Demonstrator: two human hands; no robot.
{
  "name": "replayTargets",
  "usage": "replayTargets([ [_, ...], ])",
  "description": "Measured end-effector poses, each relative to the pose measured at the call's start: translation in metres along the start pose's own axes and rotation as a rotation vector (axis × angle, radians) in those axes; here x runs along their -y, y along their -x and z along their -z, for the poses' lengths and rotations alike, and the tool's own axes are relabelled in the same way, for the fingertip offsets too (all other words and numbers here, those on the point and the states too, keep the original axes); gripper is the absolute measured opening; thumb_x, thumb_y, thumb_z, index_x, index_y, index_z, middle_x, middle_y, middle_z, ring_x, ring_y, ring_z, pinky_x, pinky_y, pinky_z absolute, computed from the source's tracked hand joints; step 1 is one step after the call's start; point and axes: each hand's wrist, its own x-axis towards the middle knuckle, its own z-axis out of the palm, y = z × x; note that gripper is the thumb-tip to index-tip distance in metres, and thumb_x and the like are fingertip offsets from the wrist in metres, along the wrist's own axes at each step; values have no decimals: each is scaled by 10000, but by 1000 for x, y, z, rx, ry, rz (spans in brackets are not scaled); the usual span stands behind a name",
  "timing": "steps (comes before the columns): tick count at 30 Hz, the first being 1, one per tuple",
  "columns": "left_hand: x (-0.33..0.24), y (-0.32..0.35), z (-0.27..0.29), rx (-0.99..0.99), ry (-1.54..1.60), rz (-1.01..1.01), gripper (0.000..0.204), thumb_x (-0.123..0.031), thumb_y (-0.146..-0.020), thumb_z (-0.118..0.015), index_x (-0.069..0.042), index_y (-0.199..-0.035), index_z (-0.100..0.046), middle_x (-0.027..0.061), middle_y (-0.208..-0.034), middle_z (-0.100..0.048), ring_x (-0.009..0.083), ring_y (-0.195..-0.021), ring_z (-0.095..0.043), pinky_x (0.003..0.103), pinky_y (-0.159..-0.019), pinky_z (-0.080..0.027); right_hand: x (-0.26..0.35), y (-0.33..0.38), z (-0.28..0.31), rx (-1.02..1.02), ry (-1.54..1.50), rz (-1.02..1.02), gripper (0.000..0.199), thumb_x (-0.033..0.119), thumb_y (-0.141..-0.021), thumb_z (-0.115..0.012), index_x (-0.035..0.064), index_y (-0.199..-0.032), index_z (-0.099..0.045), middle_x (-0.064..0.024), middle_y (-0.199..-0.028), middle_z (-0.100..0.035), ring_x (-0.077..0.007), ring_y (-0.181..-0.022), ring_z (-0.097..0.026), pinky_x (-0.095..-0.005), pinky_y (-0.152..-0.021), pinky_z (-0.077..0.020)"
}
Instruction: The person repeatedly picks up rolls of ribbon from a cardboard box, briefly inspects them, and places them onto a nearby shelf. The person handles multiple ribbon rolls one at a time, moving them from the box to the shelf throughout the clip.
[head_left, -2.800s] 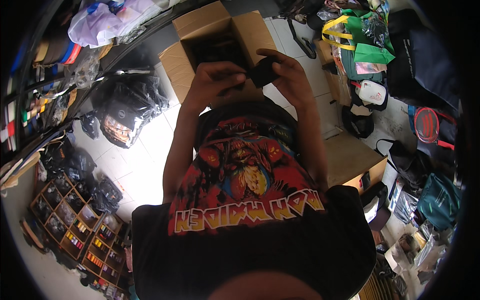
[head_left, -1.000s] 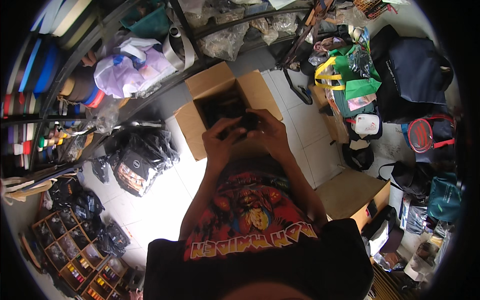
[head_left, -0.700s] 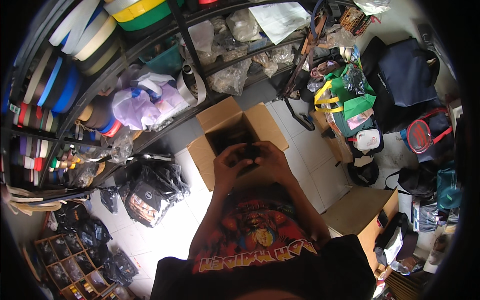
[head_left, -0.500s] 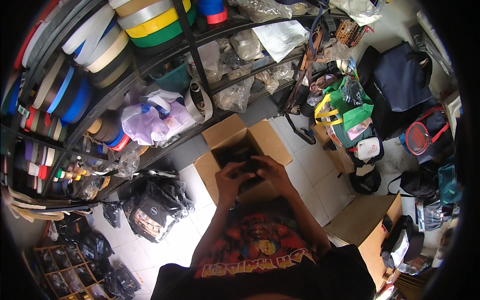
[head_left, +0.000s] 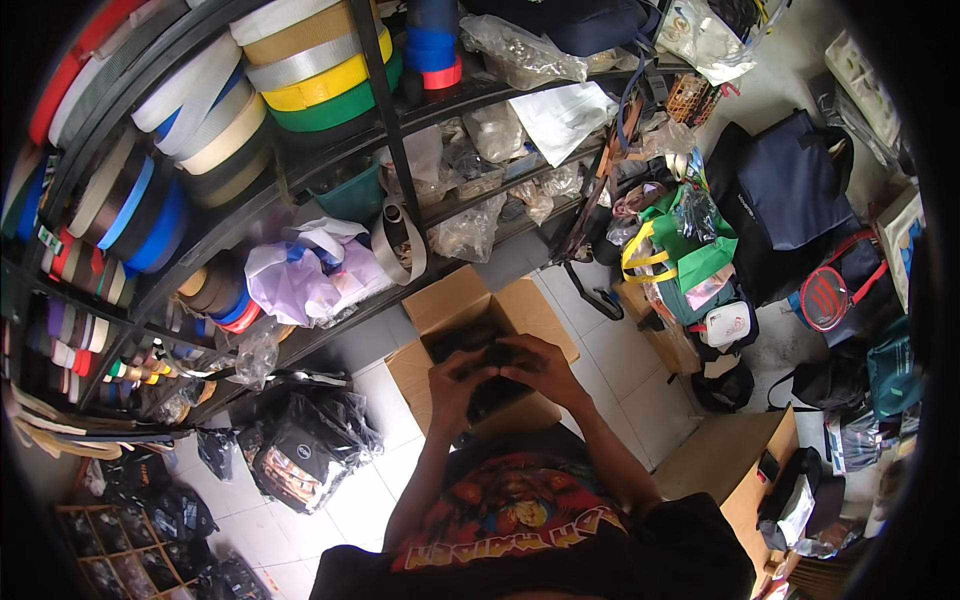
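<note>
We see the small dark thing (head_left: 497, 355) right between the hands, over the cardboard box (head_left: 550, 322), so it lies right of the left hand (head_left: 455, 386) and left of the right hand (head_left: 543, 369), closer to the right. The right hand's fingers curl in and seem to pinch it; the left hand's fingers bend toward it, but we cannot tell whether they grip or only steady it. Its long axis is lost to us against the dark inside of the box, and we cannot judge how high it hangs. The box's flaps are folded out, one far, one to each side and one near, below the hands, and we make out nothing between hands and opening. Farther left stand the shelves (head_left: 392, 130); near left, a plastic-wrapped backpack (head_left: 300, 452) lies on the floor (head_left: 375, 505); to the right, a brown board (head_left: 722, 450).
</note>
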Motion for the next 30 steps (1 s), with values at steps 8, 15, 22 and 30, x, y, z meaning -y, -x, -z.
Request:
replayTargets([
  [8,-4,-29,6,-51,-92,-162,383,-65,-787,-814,-44,-1159,-722,-35,-774,-582,37,-622,-473,209,-548,-372,8,-51,17,140,71,75,500,52,-793,-810,44,-1261,-633,-29,-1148,-630,-100,-961,-618,-257,-864,-518],
  [15,0,-44,1,-176,-83,-150,377,-121,-813,-809,-58,-1174,-715,0,-870,-696,31,-585,-466,198,-520,-370,8,-129,33,-223,98,306,455,11,-756,-783,-9,-1183,-628,-77,-1033,-691,-139,-916,-662,-289,-833,-528],
  [22,49,-36,-4,-59,-190,67,367,-181,-818,-807,-78,-1160,-720,11,-933,-721,48,-610,-505,219,-544,-405,145,-275,45,-905,118,636,395,160,-693,-799,-25,-1023,-685,-118,-907,-711,-195,-812,-671,-320,-762,-518],
  [30,77,-29,-7,8,-210,84,353,-187,-824,-807,-49,-1138,-726,-5,-812,-685,37,-573,-473,222,-516,-377,159,-328,26,-1311,501,592,415,293,-649,-822,92,-994,-706,-42,-979,-716,-258,-944,-654,-411,-845,-425],
])
